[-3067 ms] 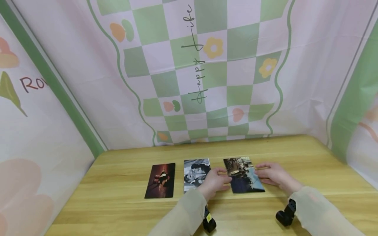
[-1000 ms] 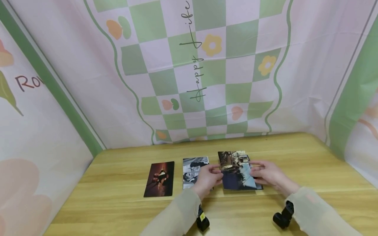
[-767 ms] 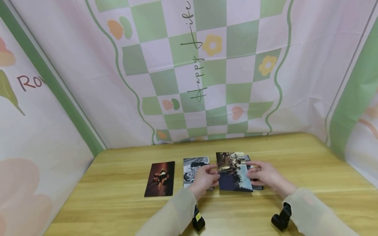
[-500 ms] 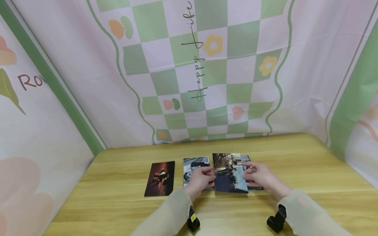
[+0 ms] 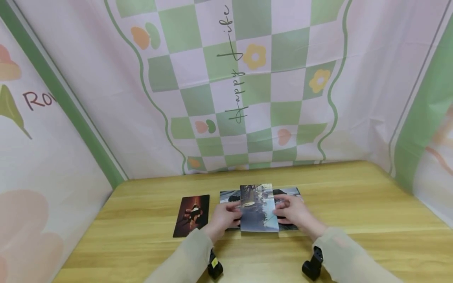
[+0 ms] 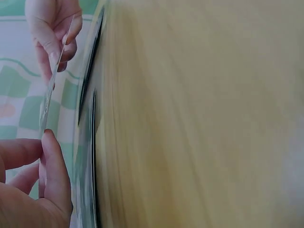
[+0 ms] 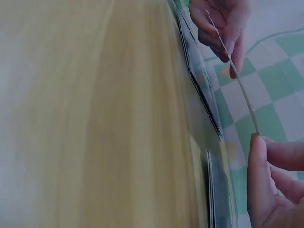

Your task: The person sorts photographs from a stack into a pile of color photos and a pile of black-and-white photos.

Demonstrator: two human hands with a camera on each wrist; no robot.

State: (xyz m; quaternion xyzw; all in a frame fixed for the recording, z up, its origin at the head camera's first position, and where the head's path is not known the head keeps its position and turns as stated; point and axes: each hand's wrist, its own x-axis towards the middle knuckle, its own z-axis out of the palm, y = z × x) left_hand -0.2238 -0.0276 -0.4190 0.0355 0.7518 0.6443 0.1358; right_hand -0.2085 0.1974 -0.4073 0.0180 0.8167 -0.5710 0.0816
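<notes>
In the head view, a colour picture card (image 5: pixel 259 214) is held between my two hands. My left hand (image 5: pixel 224 216) pinches its left edge between thumb and fingers, and my right hand (image 5: pixel 291 211) pinches the right edge. Both wrist views show this card edge-on, raised off the tabletop and slightly bowed. Behind and below it lie a black-and-white picture card (image 5: pixel 228 195) on the left and another greyish card (image 5: pixel 293 191) on the right, each partly covered by the held card and my hands.
A dark red picture card (image 5: pixel 192 215) lies flat on the wooden table (image 5: pixel 141 232), left of my left hand. Behind the table's far edge hangs a curtain (image 5: pixel 262 118) with green checks. Small black cameras (image 5: pixel 313 265) hang at both wrists.
Both hands have carried the colour card leftward, off the right-hand spot and across toward the black-and-white card. The greyish card on the right has come into view from beneath it.
</notes>
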